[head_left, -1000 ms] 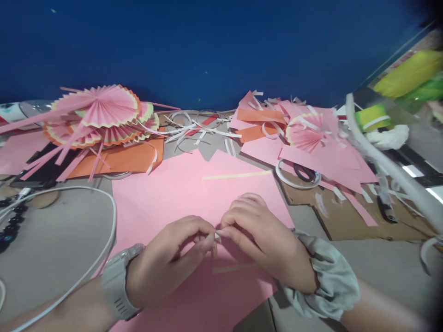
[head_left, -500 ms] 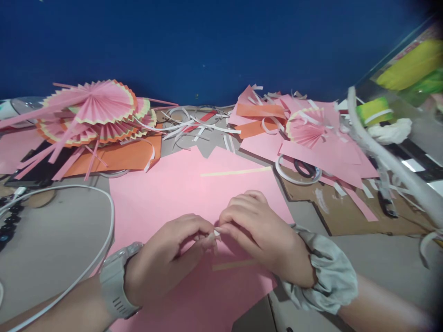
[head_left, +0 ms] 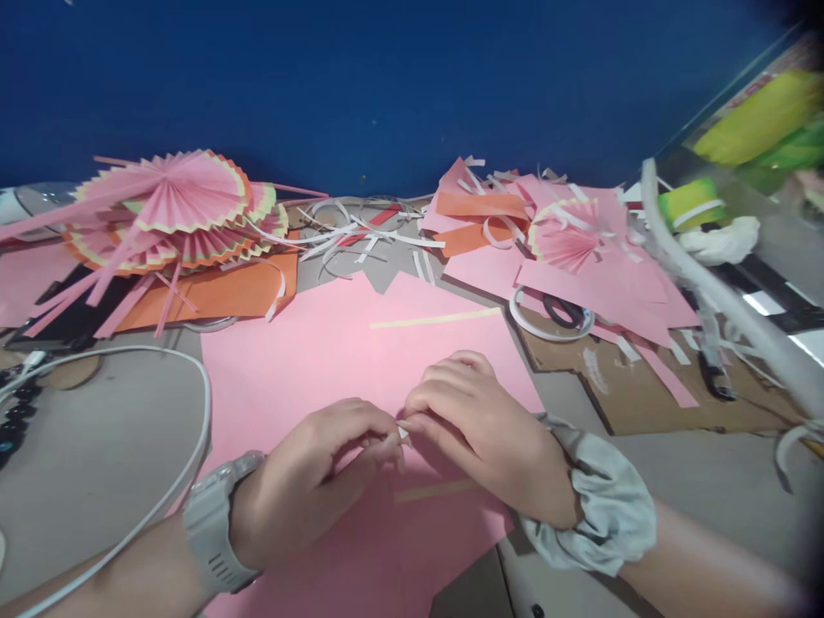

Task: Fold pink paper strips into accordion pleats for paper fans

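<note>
Over a large pink paper sheet (head_left: 276,369), both hands meet fingertip to fingertip. A small white scrap (head_left: 403,433) shows between them; its kind is too small to make out. My left hand (head_left: 315,468), with a grey watch at the wrist, is closed in a pinch on it. From the other side my right hand (head_left: 482,433), with a pale green scrunchie behind it, pinches at the same scrap. One pale yellow strip (head_left: 434,319) lies across the sheet beyond the hands. A second pale strip (head_left: 438,492) lies nearer, partly covered by the right hand.
Pleated pink paper fans (head_left: 186,193) are piled at back left over orange paper (head_left: 212,292). White paper strips (head_left: 354,236) lie tangled at the back. Cut pink paper (head_left: 605,296), a white tape roll (head_left: 518,318) and cardboard (head_left: 650,403) sit right. A white cable (head_left: 207,412) loops left.
The view has shifted very slightly. Both hands keep the same pinch on the white scrap, with the right hand a touch nearer to the left.
</note>
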Tool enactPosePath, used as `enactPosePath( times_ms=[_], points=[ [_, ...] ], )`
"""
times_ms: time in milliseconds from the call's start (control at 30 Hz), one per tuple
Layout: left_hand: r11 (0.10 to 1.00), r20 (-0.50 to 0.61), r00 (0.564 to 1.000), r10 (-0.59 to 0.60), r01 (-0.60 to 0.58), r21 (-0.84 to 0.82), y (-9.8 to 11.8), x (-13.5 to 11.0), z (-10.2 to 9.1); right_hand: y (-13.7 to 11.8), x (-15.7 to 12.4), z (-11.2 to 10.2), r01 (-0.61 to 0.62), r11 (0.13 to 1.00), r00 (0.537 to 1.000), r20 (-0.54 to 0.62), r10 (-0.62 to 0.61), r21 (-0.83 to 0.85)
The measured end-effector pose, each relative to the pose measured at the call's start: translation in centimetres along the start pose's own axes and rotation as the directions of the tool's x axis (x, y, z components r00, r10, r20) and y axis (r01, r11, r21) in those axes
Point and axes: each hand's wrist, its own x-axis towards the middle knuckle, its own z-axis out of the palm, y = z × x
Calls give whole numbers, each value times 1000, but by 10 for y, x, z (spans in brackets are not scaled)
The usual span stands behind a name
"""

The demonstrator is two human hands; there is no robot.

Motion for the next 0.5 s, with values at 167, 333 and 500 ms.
enactPosePath(
  times_ms=[167,333,500],
  points=[
    [1000,-8,1000,-18,19,14,-2,1,0,0,0,1,-1,1000,1000,-12,1,-8],
    [999,8,999,-32,32,22,-2,-1,0,-1,0,0,-7,1000,1000,7,7,-14],
    [999,-5,999,-35,35,20,-2,-2,1,-1,0,0,3,1000,1000,-7,-3,-18]
  ],
)
